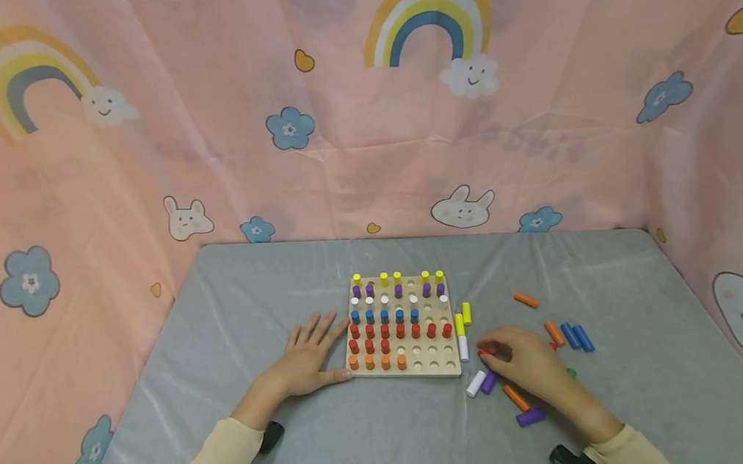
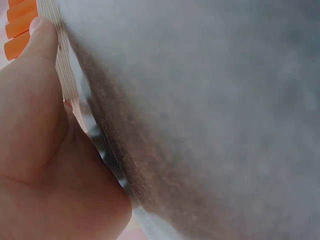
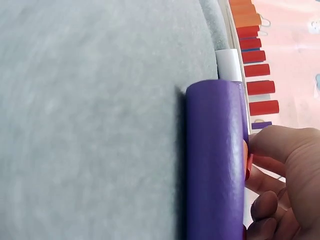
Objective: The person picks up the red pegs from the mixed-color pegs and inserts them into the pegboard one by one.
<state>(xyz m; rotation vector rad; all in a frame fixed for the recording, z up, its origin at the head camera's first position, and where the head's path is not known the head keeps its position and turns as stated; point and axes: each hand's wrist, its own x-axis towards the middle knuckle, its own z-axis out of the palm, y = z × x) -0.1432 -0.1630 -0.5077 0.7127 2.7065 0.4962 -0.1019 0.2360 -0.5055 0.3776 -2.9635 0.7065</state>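
A wooden pegboard [image 1: 425, 356] with rows of orange, red, blue, white, purple and yellow pegs lies on the grey cloth. My left hand [image 1: 306, 359] rests with spread fingers against its left side, the thumb at the near corner. In the left wrist view the thumb touches the board's edge [image 2: 64, 65] beside orange pegs [image 2: 20, 26]. Right of the board, my right hand [image 1: 522, 359] pinches a red peg [image 3: 249, 167] between thumb and fingertips, low over the loose pegs. Its fingers partly hide the peg. A loose purple peg [image 3: 215, 160] looms close to the right wrist camera.
Loose yellow pegs [image 1: 467, 313] and a white peg [image 1: 463, 349] lie along the board's right edge. Farther right are orange [image 1: 526, 299] and blue pegs [image 1: 583, 339]. Another white peg [image 1: 475, 383] and a purple peg [image 1: 530, 417] lie nearer. Patterned pink cloth [image 1: 354, 182] hangs behind.
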